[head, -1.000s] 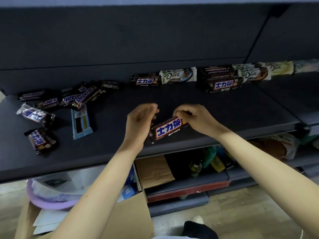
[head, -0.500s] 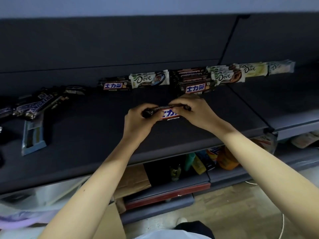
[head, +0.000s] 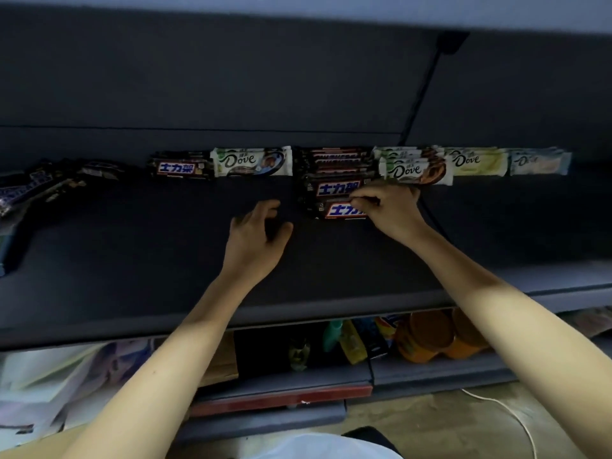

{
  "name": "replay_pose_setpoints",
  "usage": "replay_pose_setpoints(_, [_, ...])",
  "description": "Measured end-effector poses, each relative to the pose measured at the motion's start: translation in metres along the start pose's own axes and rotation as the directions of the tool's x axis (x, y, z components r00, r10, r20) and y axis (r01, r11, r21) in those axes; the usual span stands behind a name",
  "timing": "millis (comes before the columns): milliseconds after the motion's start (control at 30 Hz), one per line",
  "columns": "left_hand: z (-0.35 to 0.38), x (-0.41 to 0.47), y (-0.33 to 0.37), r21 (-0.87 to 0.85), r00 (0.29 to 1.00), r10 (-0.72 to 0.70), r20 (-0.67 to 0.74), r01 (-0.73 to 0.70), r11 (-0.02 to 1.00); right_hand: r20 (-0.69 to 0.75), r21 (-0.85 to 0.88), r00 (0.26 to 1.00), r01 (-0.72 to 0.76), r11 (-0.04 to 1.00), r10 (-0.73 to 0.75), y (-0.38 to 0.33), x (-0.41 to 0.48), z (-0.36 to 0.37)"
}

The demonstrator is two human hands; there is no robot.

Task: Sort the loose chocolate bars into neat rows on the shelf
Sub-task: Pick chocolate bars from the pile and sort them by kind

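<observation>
Chocolate bar in curled right hand

The right hand partly hides the front bar.

Dove bars are sitting in four spots. About six Snickers bars are forming one column, a lone Snickers is lying apart, and two orange tubs are standing below.

The Snickers bar went down at the row's front; the left hand let go.
</observation>
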State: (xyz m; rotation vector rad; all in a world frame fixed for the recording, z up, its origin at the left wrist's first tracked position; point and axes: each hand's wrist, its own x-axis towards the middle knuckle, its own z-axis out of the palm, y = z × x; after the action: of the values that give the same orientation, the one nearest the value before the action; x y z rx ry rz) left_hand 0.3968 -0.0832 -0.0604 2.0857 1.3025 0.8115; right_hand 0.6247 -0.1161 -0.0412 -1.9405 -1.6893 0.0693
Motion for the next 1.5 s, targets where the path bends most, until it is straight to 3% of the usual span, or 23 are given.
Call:
replay_pose_setpoints(133, [0.007,0.005,0.001,0.125,1.0,-0.017,-0.013,0.018,0.992,-0.004,-0.006,1.0,0.006,1.0,-0.006,0.014,0.018,0.002])
replay_pose_setpoints(300, [0.006,0.001,-0.002,0.159,1.0,-0.027,0.002,0.026,0.987,-0.034,0.043,0.998,0.062,0.997,-0.06,0.017,0.032,0.009])
replay_pose_setpoints(667, [0.004,-0.001,0.001,0.169,0.999,-0.04,-0.027,0.044,0.985,-0.089,0.091,0.995,0.054,0.994,-0.046,0.012,0.037,0.016])
replay_pose_setpoints(1100, [0.002,-0.004,0.006,0.07,0.999,-0.025,-0.036,0.027,0.997,-0.035,-0.015,0.999,0.012,1.0,-0.012,0.004,0.027,0.013])
replay_pose_setpoints(1233, [-0.003,-0.005,0.009,-0.051,0.993,-0.053,-0.107,0.048,0.998,-0.034,-0.033,0.997,0.074,0.997,-0.075,-0.007,0.022,0.02])
replay_pose_setpoints(1367, [-0.027,-0.012,-0.001,-0.039,0.98,-0.083,-0.178,0.077,0.996,-0.011,-0.036,0.974,0.225,0.974,-0.225,-0.034,0.021,0.034])
replay_pose_setpoints(1500, [-0.06,-0.028,-0.021,0.034,0.966,-0.079,-0.245,0.09,0.995,0.102,0.004,0.949,0.3,0.954,-0.299,-0.078,0.022,0.051])
